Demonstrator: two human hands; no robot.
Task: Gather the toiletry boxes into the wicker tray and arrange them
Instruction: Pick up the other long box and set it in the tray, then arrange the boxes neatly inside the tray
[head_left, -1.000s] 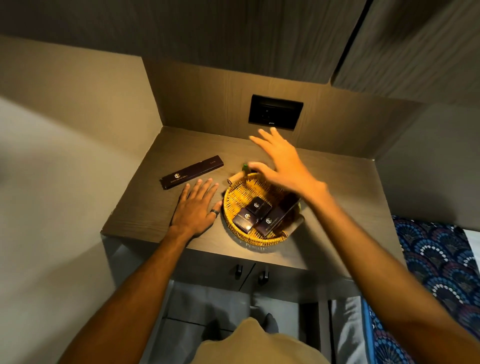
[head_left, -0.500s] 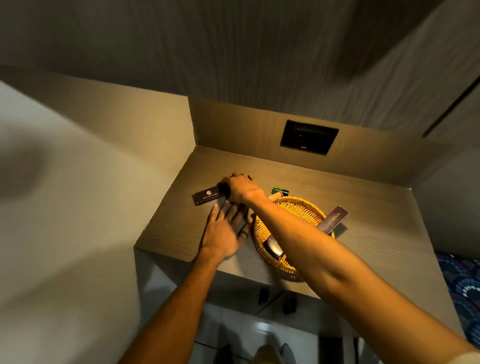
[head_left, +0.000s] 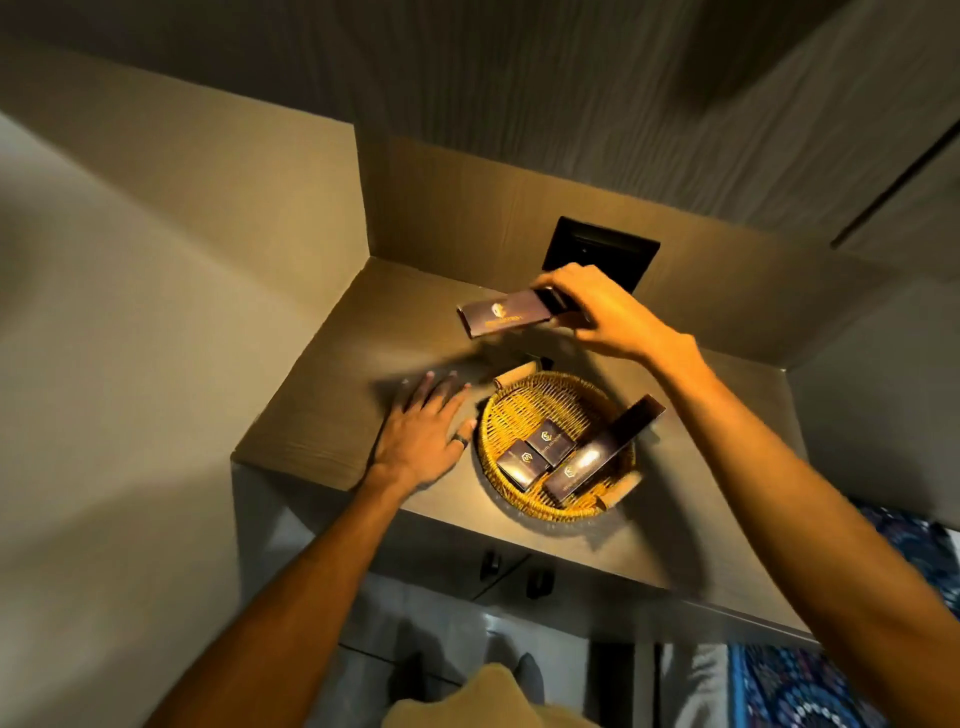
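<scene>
A round wicker tray (head_left: 498, 415) sits on the wooden counter (head_left: 332, 395). Inside it lie two small dark boxes (head_left: 535, 452) side by side and one long dark box (head_left: 602, 452) whose far end sticks out over the rim. My right hand (head_left: 597, 317) holds a second long dark toiletry box (head_left: 501, 319) in the air above and behind the tray, gripping its right end. My left hand (head_left: 421, 426) lies flat on the counter with fingers spread, touching the tray's left side. A ring is on one finger.
A black wall socket panel (head_left: 597, 249) is set in the back wall behind my right hand. Small rolled items (head_left: 514, 376) lie at the tray's far rim and at its near right rim (head_left: 618, 493). Cabinet handles (head_left: 537, 582) hang below the counter edge. Patterned blue fabric (head_left: 893, 551) is at lower right.
My right hand reached left across the tray, gripped the long box lying on the counter, and lifted it up and to the right. My left hand stayed flat beside the tray.
</scene>
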